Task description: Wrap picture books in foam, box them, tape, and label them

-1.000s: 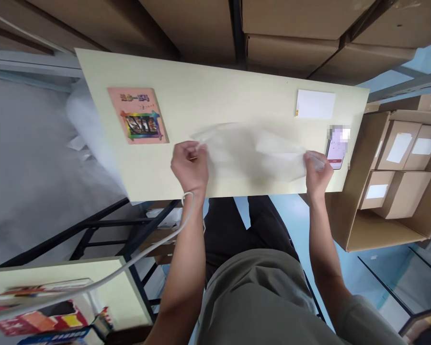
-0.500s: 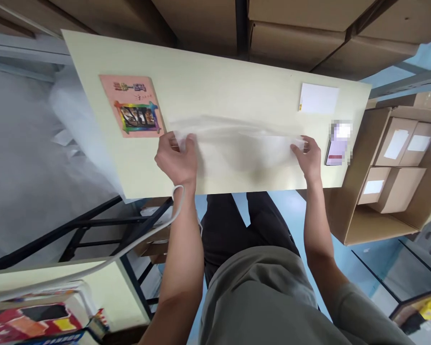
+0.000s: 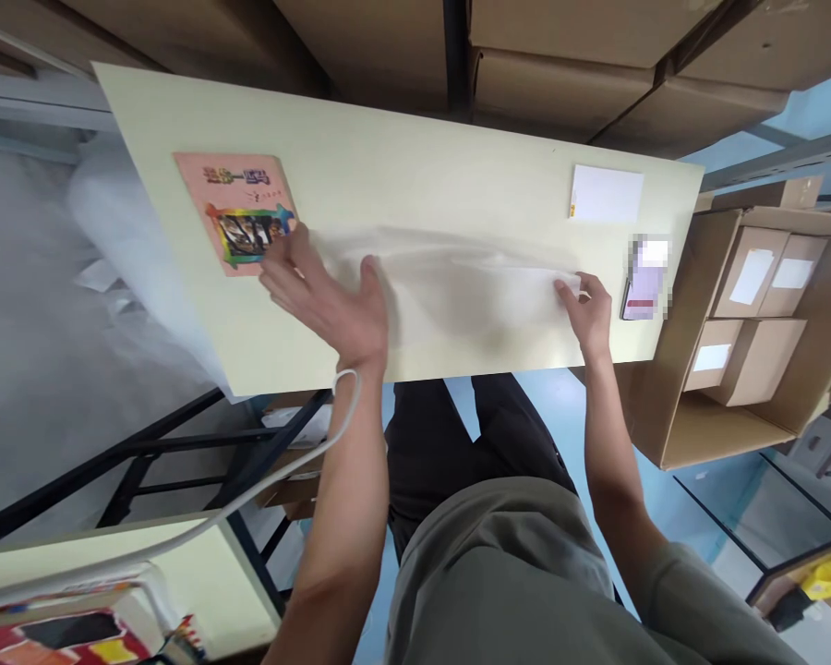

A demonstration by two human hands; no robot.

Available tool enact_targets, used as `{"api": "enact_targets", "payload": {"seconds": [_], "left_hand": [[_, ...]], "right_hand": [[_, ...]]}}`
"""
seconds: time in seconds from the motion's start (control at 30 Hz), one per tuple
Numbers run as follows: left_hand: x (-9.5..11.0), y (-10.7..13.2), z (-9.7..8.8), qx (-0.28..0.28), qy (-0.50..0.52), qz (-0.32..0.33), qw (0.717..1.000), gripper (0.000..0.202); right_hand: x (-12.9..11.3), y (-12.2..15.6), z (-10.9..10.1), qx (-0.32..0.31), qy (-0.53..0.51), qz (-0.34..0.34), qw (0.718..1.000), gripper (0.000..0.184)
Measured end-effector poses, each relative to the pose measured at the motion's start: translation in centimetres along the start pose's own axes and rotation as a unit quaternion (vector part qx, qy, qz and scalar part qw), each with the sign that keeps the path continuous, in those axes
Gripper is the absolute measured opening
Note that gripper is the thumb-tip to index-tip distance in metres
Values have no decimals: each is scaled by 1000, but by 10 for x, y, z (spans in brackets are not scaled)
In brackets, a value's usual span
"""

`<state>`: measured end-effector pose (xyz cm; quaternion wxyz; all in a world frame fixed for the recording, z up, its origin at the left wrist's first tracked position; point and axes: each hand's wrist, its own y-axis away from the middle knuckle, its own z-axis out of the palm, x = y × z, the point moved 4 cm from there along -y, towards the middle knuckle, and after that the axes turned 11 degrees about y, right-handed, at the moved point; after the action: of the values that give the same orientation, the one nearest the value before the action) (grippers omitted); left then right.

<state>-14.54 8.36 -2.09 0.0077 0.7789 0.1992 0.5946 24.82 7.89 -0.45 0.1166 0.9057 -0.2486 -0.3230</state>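
Note:
A thin, translucent white plastic sheet or bag (image 3: 450,286) lies across the pale tabletop (image 3: 415,157). My right hand (image 3: 587,309) pinches its right end between thumb and fingers. At its left end, my left hand (image 3: 329,300) is open, thumb apart from the stretched fingers. Those fingertips reach the lower right edge of a pink book (image 3: 239,175) with a rainbow-framed picture; whether they touch it I cannot tell. A white cable loops at my left wrist.
On the table's right are a white card or flat box (image 3: 607,193) and a phone (image 3: 645,277), partly pixelated. Cardboard boxes (image 3: 560,92) line the back. A large open carton (image 3: 727,434) with smaller boxes stands at right. Bubble-wrap-like plastic (image 3: 138,231) hangs at left.
My left hand has let go of the sheet's left end, opened its fingers and moved left to the pink book. The right hand keeps its pinch. The view has shifted slightly.

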Motion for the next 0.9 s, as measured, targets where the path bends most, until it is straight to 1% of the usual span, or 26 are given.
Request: {"api": "enact_targets", "payload": {"seconds": [0.03, 0.07, 0.1, 0.17, 0.2, 0.23, 0.27, 0.3, 0.37, 0.43, 0.5, 0.57, 0.67, 0.77, 0.83, 0.9], "left_hand": [[6, 6, 10, 36, -26, 15, 999, 70], [12, 13, 25, 51, -47, 26, 997, 79], [16, 20, 46, 19, -50, 30, 998, 84], [19, 36, 88, -61, -38, 43, 996, 91], [18, 44, 105, -86, -33, 49, 995, 96], [15, 49, 118, -98, -30, 55, 993, 102], [11, 54, 126, -104, -30, 59, 992, 107], [6, 56, 131, -106, -33, 61, 992, 111], [-3, 58, 133, -109, -45, 59, 991, 117], [-9, 56, 129, -118, -60, 55, 990, 120], [-10, 54, 126, -131, -70, 53, 987, 119], [-8, 53, 125, -141, -74, 54, 986, 115], [-5, 56, 128, -139, -79, 57, 986, 110], [-1, 59, 130, -129, -91, 56, 986, 111], [2, 57, 126, -126, -97, 54, 986, 114], [4, 48, 115, -122, -101, 52, 986, 113]], "right_hand": [[0, 4, 0, 2, -2, 5, 1000, 67], [-1, 6, 0, 6, -2, 9, 1000, 67], [-2, 6, 0, 9, -2, 11, 1000, 66], [-6, 0, 0, 12, 3, 10, 1000, 61], [-7, -6, 0, 5, 10, 8, 1000, 57], [-9, -13, 1, -5, 20, 4, 1000, 54], [-10, -21, 1, -16, 31, -3, 999, 52], [-11, -28, 1, -24, 41, -13, 999, 51], [-14, -42, -2, -19, 52, -42, 998, 47], [-16, -53, -7, 15, 51, -75, 996, 39], [-17, -60, -8, 53, 48, -104, 992, 35], [-18, -65, -3, 83, 49, -118, 988, 36], [-18, -66, 13, 109, 47, -105, 987, 41], [-21, -58, 26, 132, 36, -89, 987, 50], [-23, -48, 29, 147, 29, -76, 986, 57], [-23, -36, 29, 151, 27, -54, 987, 64]]}}
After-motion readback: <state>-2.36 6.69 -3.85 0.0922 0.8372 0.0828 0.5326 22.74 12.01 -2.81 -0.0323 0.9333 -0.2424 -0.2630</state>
